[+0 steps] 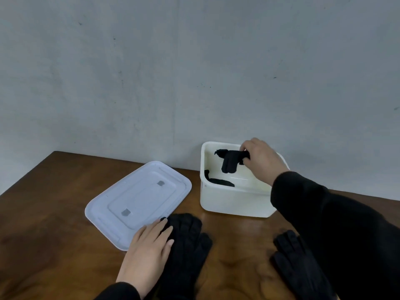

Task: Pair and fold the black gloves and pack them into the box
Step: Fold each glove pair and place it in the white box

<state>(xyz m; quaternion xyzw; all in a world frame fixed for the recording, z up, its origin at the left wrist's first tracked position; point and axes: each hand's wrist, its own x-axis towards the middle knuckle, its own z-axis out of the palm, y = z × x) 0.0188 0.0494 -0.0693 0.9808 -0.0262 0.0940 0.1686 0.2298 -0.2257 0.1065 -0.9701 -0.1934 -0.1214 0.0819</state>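
Note:
A white box (229,201) stands at the back right of the wooden table. My right hand (262,160) is over the box and grips a folded black glove bundle (230,160) just above its inside. Another black glove piece (218,181) lies on the box floor. A black glove (188,245) lies flat near the front of the table, with my left hand (147,250) resting flat on its left side, fingers straight. A second black glove (296,258) lies to the right, partly hidden by my right sleeve.
The box's white lid (138,202) lies upside down on the table to the left of the box, next to my left hand. A grey wall stands right behind the table's far edge.

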